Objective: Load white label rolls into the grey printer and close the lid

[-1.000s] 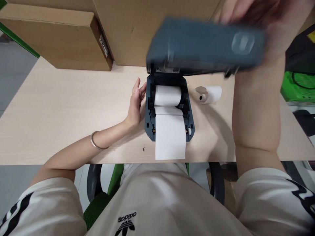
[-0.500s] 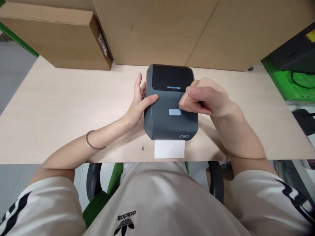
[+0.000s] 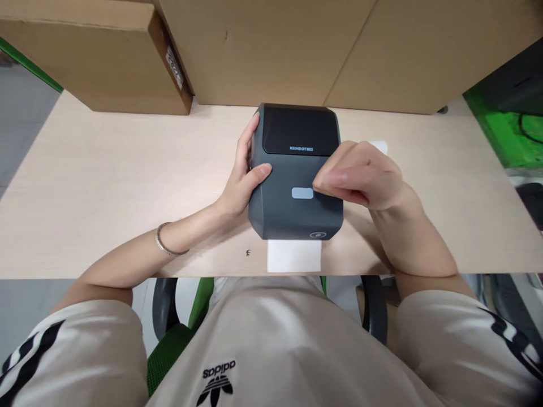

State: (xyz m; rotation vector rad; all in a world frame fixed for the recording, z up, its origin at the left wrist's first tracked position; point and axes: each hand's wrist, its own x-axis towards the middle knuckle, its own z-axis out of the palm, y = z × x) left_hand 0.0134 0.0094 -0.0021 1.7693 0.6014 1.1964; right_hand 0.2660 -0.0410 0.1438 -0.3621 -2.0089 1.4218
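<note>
Nearest, on this side of the dark blue-grey boxy plastic printer: off-white short-sleeved fabric shirt, then chair with green mesh seat and black curved armrests. Printer sits on the pale wood-grain desk, lid down. Flat white paper strip sticks out of printer's front; small dark mark just off printer's front left. Right hand at printer's right: curled nearly closed, fingertips right beside the pale blue rectangular button on printer's top; can't tell if they press it, nothing visible in the grasp. Left hand at printer's left: half open, thumb on top, fingers along side wall, clasping that edge. Glossy black panel with NIIMBOT lettering across printer's far end. White piece right of printer, mostly hidden by right hand. Brown cardboard box behind printer, well left; large brown cardboard sheet directly behind printer
</note>
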